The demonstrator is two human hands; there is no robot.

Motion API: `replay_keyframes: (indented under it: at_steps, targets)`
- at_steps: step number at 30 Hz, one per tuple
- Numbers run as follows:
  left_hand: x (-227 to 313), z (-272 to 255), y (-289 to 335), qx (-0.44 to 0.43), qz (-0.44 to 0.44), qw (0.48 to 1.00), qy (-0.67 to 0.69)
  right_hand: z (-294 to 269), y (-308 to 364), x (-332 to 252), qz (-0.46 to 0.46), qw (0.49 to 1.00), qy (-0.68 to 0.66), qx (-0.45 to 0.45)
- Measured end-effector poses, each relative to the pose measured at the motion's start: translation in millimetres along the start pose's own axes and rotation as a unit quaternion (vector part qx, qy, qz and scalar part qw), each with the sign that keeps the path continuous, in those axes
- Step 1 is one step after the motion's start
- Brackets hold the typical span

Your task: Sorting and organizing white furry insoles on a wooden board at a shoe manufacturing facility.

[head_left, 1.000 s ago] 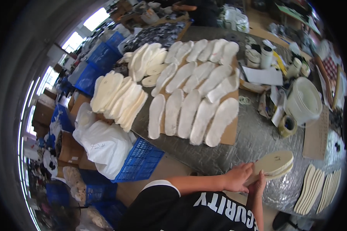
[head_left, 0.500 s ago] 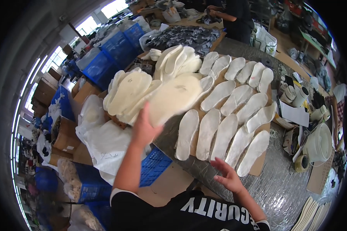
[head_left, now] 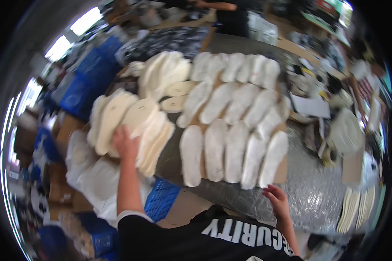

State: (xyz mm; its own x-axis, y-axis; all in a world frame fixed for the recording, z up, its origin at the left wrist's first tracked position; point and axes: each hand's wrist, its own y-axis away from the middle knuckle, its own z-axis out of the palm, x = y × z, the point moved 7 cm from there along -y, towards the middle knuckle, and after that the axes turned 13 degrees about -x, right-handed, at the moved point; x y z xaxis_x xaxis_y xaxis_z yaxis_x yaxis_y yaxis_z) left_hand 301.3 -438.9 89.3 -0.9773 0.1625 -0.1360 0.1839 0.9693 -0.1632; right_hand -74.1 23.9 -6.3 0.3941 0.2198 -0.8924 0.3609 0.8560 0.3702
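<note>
Cream insoles (head_left: 111,115) lie in a fanned pile at the left of the table. My left hand (head_left: 125,142) is on this pile, its fingers closed at the lower end of an insole (head_left: 140,114) on top; motion blur softens the grip. My right hand (head_left: 278,201) hovers by the table's near edge, fingers apart and slightly bent, holding nothing. Just beyond it, whitish fuzzy insoles (head_left: 225,150) are laid out in three rows on brown cardboard (head_left: 281,169). Two cream insoles (head_left: 174,104) lie flat between the piles and the rows, beside a second heap (head_left: 163,74).
Blue crates (head_left: 89,76) and a white plastic bag (head_left: 100,182) border the table's left side. To the right stand a white bucket (head_left: 345,134), tape and clutter, with stacked insole strips (head_left: 349,211) nearer. One person (head_left: 231,19) is behind the table, another (head_left: 365,85) at far right.
My left hand has moved left and down with the insole, onto the pile. Two flat insoles now show beside the rows. My right hand is lower and farther right; the view has shifted.
</note>
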Motion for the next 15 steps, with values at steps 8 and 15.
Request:
replay_keyframes:
  at_steps: [8, 15]
  targets:
    - [-137.3, 21.5, -35.9, 0.113, -0.052, 0.984, -0.129, -134.4, 43.0, -11.9, -0.013, 0.941, 0.199, 0.272]
    - [73.5, -67.3, 82.2, 0.162, 0.123, 0.97, 0.131, -401.2, 256.2, 8.0, 0.019, 0.651, 0.296, 0.699]
